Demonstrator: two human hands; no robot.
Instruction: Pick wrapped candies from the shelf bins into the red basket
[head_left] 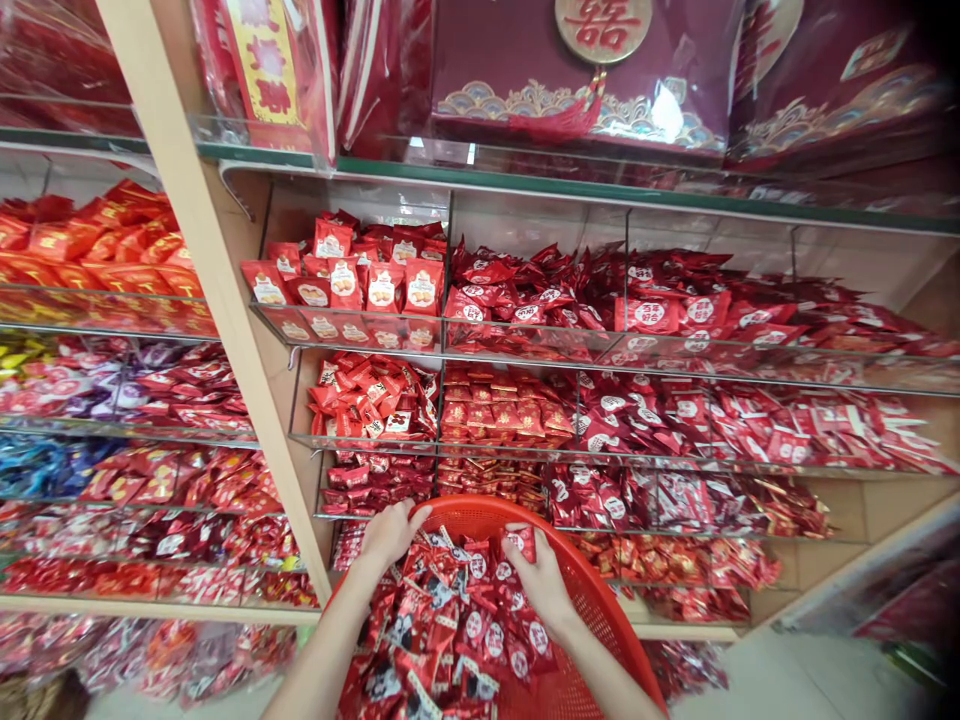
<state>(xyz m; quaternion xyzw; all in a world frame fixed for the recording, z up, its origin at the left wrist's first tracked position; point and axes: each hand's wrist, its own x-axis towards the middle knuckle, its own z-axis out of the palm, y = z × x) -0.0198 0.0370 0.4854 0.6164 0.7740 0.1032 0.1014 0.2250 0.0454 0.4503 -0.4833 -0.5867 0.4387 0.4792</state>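
A red plastic basket (600,600) sits tilted in front of me, heaped with several red wrapped candies (450,640). My left hand (390,535) grips the basket's far rim, fingers curled over it. My right hand (540,575) rests on the candy pile and pinches one red candy packet (525,543) between thumb and fingers. Both forearms reach in from the bottom of the view.
Clear acrylic bins (450,330) in tiers hold red candy packets across the shelf. A wooden upright (217,300) divides it from more bins at the left. Red gift boxes (585,70) stand on the glass shelf above. Pale floor shows at the bottom right.
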